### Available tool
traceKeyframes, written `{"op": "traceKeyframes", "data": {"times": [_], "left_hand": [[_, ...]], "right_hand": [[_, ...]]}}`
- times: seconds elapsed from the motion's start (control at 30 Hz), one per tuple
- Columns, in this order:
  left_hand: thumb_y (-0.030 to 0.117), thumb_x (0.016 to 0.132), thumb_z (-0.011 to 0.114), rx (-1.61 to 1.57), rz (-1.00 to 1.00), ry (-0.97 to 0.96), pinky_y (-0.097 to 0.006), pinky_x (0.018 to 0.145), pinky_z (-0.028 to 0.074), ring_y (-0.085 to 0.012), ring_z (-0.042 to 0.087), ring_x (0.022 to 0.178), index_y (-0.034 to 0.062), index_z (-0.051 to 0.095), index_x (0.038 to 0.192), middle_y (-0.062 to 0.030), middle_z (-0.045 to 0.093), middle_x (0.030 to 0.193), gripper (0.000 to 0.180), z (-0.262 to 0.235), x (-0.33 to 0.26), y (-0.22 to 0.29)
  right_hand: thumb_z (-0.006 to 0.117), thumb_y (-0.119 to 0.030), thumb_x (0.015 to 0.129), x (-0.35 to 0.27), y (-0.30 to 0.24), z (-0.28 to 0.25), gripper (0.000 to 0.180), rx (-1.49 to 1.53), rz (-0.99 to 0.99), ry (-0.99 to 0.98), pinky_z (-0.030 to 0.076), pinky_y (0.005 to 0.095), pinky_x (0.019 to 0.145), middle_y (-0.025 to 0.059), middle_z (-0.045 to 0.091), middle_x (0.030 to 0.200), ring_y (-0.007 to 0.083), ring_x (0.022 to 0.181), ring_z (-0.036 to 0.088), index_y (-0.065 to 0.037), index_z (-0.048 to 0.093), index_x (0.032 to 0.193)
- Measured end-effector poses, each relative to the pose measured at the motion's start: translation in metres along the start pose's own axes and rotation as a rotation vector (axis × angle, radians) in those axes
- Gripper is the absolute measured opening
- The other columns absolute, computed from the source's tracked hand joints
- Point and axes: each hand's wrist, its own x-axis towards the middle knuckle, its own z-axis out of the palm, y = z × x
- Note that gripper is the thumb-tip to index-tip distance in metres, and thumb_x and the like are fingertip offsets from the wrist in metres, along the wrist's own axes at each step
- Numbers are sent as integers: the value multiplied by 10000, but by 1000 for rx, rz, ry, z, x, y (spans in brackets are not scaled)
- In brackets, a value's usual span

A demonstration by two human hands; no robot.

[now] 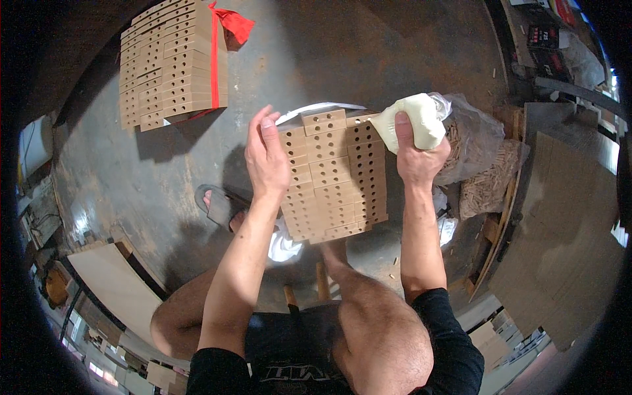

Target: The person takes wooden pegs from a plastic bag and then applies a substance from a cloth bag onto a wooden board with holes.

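A stack of light brown wooden blocks [328, 173] stands in front of me, its top faces drilled with rows of dark round holes. My left hand [266, 155] rests along its left edge, fingers stretched out and holding nothing. In my right hand [419, 158] is a soft, pale yellow squeeze bottle [416, 125], thumb pressed on its side. Its narrow tip points left, at the far right corner of the stack, close to a hole that looks whitish. A white strip [319, 107] curves along the stack's far edge.
Far left sits another drilled stack [172, 69], bound with a red strap [214, 59]. To the right, clear plastic bags hold many wooden dowels [490, 178]. Cardboard sheets [550, 230] lie further right. A white crumpled cloth or bag [284, 243] is beside my sandalled foot [220, 205].
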Motion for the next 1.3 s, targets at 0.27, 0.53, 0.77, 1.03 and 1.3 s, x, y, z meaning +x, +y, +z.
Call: {"op": "traceKeyframes", "data": {"times": [0.27, 0.53, 0.77, 1.03, 1.3], "left_hand": [[385, 1076, 371, 6, 14, 4, -372, 985, 458, -307, 619, 1144, -1, 535, 1318, -207, 654, 1209, 484, 0, 0, -2], [373, 978, 545, 562, 568, -56, -552, 1159, 230, -322, 393, 1389, 119, 528, 1383, -154, 452, 1475, 478, 2, -9, 17], [512, 922, 590, 848, 854, -401, -708, 1152, 115, -321, 166, 1504, 319, 474, 1456, -94, 191, 1629, 579, 38, -12, 31], [375, 870, 674, 723, 866, -297, -691, 1162, 128, -300, 297, 1452, 190, 655, 1205, -82, 414, 1515, 383, 27, -14, 22], [318, 939, 601, 725, 701, -72, -619, 1173, 170, -323, 373, 1406, 157, 501, 1406, -115, 429, 1496, 504, -9, 0, 20]], "right_hand": [[807, -229, 833, -5, -8, -14, 345, 146, 156, 73, 543, 297, 780, 83, 717, 987, 152, 873, 679, 5, 695, 1061], [475, -497, 1008, 4, -42, -50, 490, 1370, 541, -115, 465, 247, 486, 115, 660, 1136, 116, 661, 615, -166, 490, 1370], [472, -508, 1014, -21, -4, -48, 401, 1359, 525, -144, 399, 250, 452, 87, 638, 1154, 119, 539, 504, -181, 556, 1231], [434, -566, 1010, -24, 1, -46, 471, 1528, 485, -367, 398, 262, 450, 89, 622, 1112, 126, 528, 466, -175, 577, 1232], [482, -474, 1013, -17, -4, -43, 424, 1264, 498, -297, 511, 272, 470, 143, 628, 1181, 170, 755, 657, -164, 511, 1300]]}}
